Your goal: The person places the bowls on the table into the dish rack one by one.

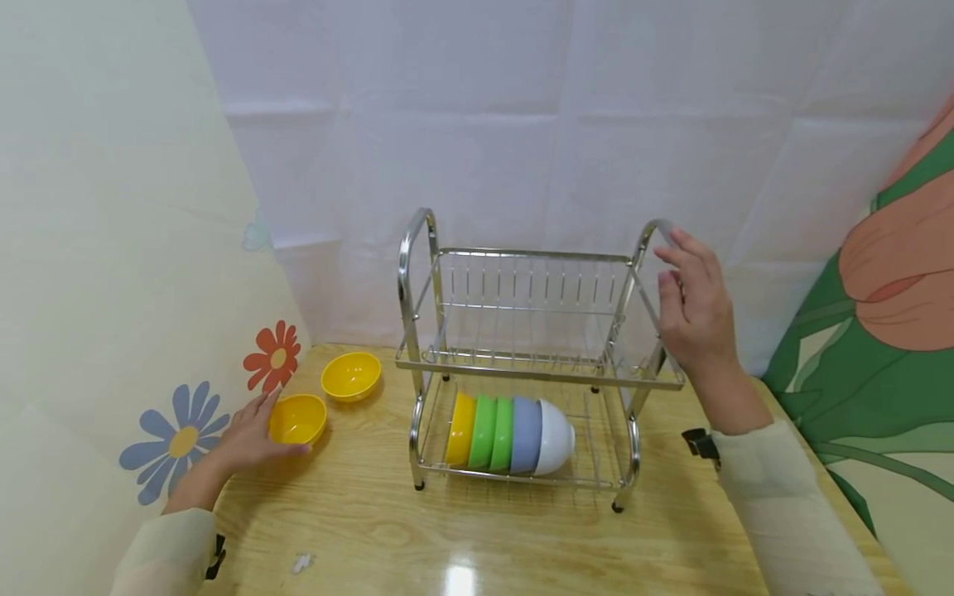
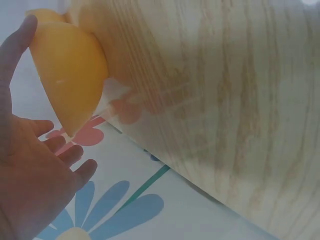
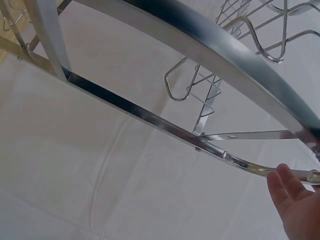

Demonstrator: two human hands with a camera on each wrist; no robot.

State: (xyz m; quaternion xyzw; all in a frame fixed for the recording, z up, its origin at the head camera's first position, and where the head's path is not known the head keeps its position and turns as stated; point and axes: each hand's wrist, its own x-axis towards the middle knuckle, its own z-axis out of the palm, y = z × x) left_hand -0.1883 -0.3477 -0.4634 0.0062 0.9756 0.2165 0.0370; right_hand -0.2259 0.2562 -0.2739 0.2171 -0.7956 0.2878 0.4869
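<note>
My left hand (image 1: 249, 437) is at a yellow bowl (image 1: 300, 420) on the left of the table, thumb and fingers spread around its side. In the left wrist view the thumb is right at the rim of that bowl (image 2: 72, 70), and the other fingers stand loosely apart near its opposite edge. A second yellow bowl (image 1: 352, 376) sits just behind. My right hand (image 1: 696, 310) is by the upper right end of a two-tier metal dish rack (image 1: 537, 377), fingers loosely bent. The right wrist view has its fingertips (image 3: 282, 175) right at the curved tube.
On the rack's lower tier several bowls stand on edge in a row: a yellow bowl (image 1: 461, 430), green bowls (image 1: 483, 432), a grey-blue bowl (image 1: 526, 434) and a white bowl (image 1: 553, 439). A small white scrap (image 1: 301, 564) lies on the wooden table (image 1: 358, 513) near the front.
</note>
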